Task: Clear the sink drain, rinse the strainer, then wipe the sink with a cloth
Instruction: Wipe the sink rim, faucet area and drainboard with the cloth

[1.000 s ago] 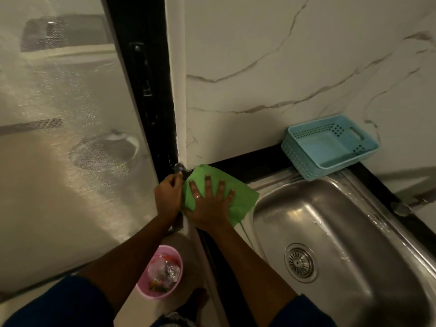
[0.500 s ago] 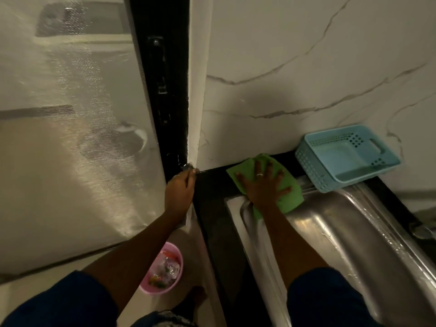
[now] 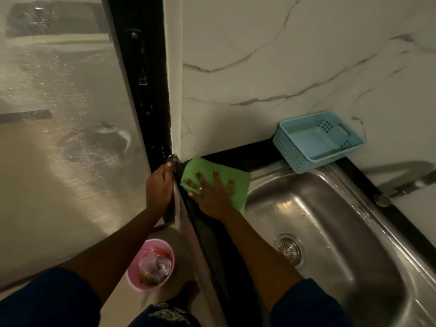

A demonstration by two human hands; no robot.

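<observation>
Cloth lay mid-frame on the counter corner, pinned under the flat, spread right hand, the sink basin to its lower right, while the left hand sat at the counter's edge, grasp unclear.

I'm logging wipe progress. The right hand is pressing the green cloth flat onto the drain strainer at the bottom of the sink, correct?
Not quite. The right hand does press the green cloth flat, but on the corner of the black counter beside the sink, not on the drain strainer, which lies uncovered in the basin. The head view shows this.
</observation>
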